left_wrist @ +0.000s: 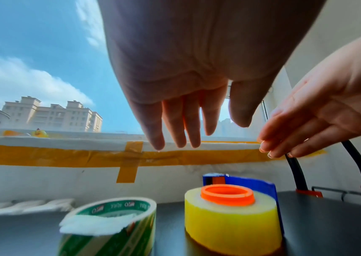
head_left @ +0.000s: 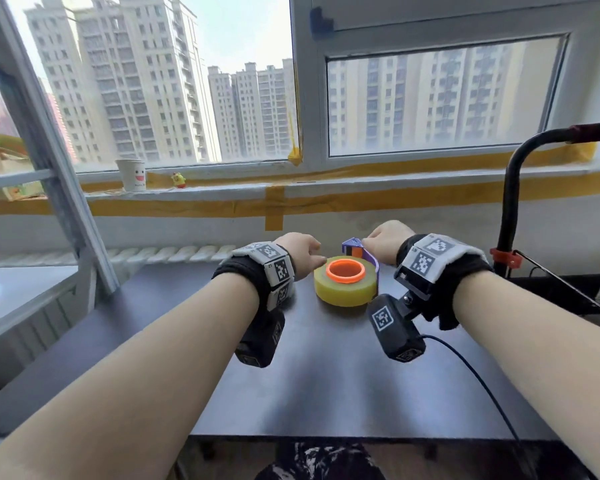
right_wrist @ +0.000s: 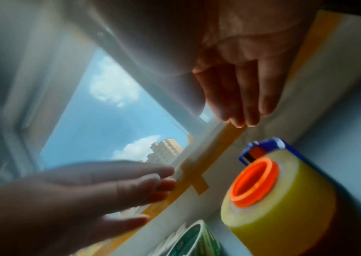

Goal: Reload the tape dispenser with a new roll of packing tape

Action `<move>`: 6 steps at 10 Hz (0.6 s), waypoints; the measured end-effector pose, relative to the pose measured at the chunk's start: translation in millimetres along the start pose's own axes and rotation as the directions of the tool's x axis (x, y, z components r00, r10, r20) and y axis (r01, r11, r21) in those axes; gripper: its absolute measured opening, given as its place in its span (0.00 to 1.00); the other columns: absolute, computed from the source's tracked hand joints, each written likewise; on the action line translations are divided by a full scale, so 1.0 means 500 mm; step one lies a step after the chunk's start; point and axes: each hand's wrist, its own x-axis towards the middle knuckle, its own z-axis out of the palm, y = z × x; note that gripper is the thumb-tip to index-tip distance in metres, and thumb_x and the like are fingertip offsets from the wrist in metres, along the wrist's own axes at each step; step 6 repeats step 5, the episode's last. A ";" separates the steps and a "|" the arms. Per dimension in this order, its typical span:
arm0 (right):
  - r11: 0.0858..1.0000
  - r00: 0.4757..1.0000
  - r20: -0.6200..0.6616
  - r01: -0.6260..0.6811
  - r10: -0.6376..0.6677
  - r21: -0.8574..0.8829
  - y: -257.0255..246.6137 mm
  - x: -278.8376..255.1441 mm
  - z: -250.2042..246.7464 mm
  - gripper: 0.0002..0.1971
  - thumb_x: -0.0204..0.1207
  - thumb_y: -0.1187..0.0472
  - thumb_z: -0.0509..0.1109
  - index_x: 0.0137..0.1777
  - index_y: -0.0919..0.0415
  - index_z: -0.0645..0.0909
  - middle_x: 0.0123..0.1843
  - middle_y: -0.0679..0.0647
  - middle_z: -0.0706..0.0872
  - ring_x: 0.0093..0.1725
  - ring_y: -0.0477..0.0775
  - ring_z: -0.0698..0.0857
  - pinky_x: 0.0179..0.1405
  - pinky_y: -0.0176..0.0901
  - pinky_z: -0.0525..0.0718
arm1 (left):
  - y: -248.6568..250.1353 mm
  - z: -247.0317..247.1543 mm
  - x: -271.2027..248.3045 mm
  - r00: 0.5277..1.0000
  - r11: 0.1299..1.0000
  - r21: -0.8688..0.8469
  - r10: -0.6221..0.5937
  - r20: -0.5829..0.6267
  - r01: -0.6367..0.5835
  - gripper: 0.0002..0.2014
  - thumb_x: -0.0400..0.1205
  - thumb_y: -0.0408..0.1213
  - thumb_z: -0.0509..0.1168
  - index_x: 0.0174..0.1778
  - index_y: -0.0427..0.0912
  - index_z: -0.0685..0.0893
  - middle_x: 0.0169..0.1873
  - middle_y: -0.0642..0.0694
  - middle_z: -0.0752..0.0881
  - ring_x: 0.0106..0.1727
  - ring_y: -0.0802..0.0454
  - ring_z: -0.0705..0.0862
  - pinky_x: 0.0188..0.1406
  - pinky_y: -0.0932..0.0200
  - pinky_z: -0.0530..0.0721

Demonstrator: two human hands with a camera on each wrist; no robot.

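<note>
A yellow tape roll (head_left: 345, 287) sits on the orange hub (head_left: 345, 271) of a blue tape dispenser (head_left: 355, 249), which lies flat on the dark table (head_left: 326, 375). My left hand (head_left: 300, 252) hovers just left of the roll with straight fingers and holds nothing. My right hand (head_left: 387, 242) hangs over the dispenser's far end, fingers extended and apart from it, as the left wrist view shows (left_wrist: 306, 131). A second roll with green and white print (left_wrist: 109, 225) lies left of the yellow one; my left wrist hides it in the head view.
A paper cup (head_left: 131, 174) and a small yellow toy (head_left: 178, 180) stand on the taped windowsill. A black bent tube with a red clamp (head_left: 510, 216) rises at the table's right edge. An open window frame (head_left: 49, 150) leans in at the left. A black cable (head_left: 471, 372) trails from my right wrist.
</note>
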 end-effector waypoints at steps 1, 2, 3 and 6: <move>0.990 0.993 -0.072 0.081 -0.090 -0.116 -0.044 -0.036 -0.030 0.17 0.80 0.59 0.60 0.57 0.70 0.85 0.59 0.62 0.88 0.59 0.63 0.85 0.57 0.46 0.82 | 0.006 -0.046 -0.020 0.998 1.000 -0.023 -0.009 -0.054 0.007 0.22 0.84 0.42 0.58 0.74 0.42 0.75 0.72 0.44 0.79 0.73 0.47 0.77 0.74 0.54 0.72; 0.972 0.974 -0.148 0.140 -0.169 -0.188 -0.083 -0.062 -0.067 0.18 0.81 0.59 0.59 0.61 0.66 0.85 0.62 0.61 0.88 0.62 0.62 0.85 0.60 0.46 0.81 | 0.011 -0.095 -0.038 0.992 0.999 -0.051 -0.007 -0.127 0.000 0.19 0.85 0.40 0.57 0.72 0.44 0.78 0.71 0.45 0.81 0.72 0.48 0.78 0.72 0.58 0.73; 0.956 0.955 -0.199 0.172 -0.222 -0.239 -0.118 -0.076 -0.108 0.17 0.79 0.60 0.61 0.61 0.66 0.85 0.59 0.62 0.89 0.60 0.62 0.86 0.58 0.47 0.83 | 0.014 -0.142 -0.047 0.985 1.000 -0.001 -0.022 -0.170 0.022 0.19 0.86 0.39 0.54 0.73 0.44 0.77 0.72 0.45 0.79 0.72 0.47 0.77 0.72 0.56 0.72; 0.921 0.946 -0.190 0.188 -0.263 -0.340 -0.166 -0.094 -0.163 0.16 0.82 0.57 0.59 0.53 0.69 0.83 0.46 0.61 0.84 0.51 0.61 0.82 0.42 0.43 0.78 | 0.029 -0.230 -0.062 0.960 0.996 0.058 -0.051 -0.274 0.069 0.21 0.88 0.40 0.49 0.75 0.37 0.72 0.73 0.40 0.76 0.73 0.43 0.75 0.70 0.52 0.72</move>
